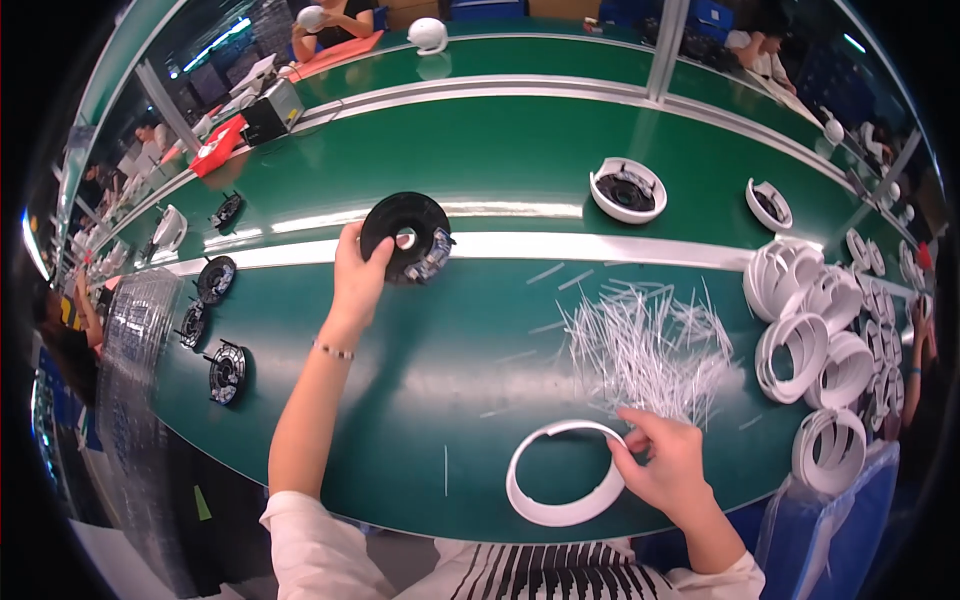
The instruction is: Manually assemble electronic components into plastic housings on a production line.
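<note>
My left hand (361, 272) grips a round black plastic disc (392, 215) with a hole in its middle, held up above the green bench. Small electronic parts show along the disc's right edge. Low on the right, my right hand (665, 458) pinches the rim of a white plastic ring (567, 515) between thumb and fingers. The ring is tilted and close to the bench's near edge; whether it touches the surface I cannot tell. Just beyond that hand lies a loose heap of thin white strips (650, 345).
Stacks of white rings (790, 355) crowd the right side. Several black disc assemblies (228, 373) lie at the left, beside clear plastic trays (135, 340). On the conveyor (500, 140) beyond sit white rings with black insides (628, 190). Other people work across the line.
</note>
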The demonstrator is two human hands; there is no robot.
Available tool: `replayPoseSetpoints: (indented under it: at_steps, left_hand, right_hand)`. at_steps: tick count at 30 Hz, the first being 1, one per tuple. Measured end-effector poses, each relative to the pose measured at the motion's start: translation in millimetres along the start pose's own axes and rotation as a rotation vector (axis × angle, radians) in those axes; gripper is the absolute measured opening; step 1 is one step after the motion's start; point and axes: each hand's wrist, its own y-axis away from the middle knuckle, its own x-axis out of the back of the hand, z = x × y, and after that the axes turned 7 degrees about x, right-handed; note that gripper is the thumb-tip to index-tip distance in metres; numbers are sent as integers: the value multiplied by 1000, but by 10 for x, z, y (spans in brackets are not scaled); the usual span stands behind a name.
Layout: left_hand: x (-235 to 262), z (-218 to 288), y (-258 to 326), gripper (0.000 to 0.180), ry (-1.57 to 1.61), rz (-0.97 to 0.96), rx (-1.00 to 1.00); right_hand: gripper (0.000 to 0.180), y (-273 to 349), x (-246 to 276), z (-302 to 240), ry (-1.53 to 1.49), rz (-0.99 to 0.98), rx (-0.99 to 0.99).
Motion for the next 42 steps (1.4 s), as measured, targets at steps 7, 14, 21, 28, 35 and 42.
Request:
replayPoseSetpoints:
  at_steps: [7,14,21,28,35,42]
  left_hand:
    - [-303,209,1015,30,498,-192,250]
    - [-273,147,1240,27,614,-216,273]
    - [-289,79,1273,29,653,-255,300]
    - [-349,151,1372,31,692,-264,311]
    - [-480,312,1657,59,724,-630,388]
    - [-286,301,1556,101,965,-927,847]
  right_hand:
    - [25,76,-210,-27,244,-93,26]
    - [94,0,-47,-381,105,-238,184]
    - [112,4,-248,-506,167,-555,173]
    - [113,-277,-278,-425,-461,86,111]
    - [111,-431,-606,-388,-657,167,35]
    - [115,-486,-561,-292,-570,-55,215]
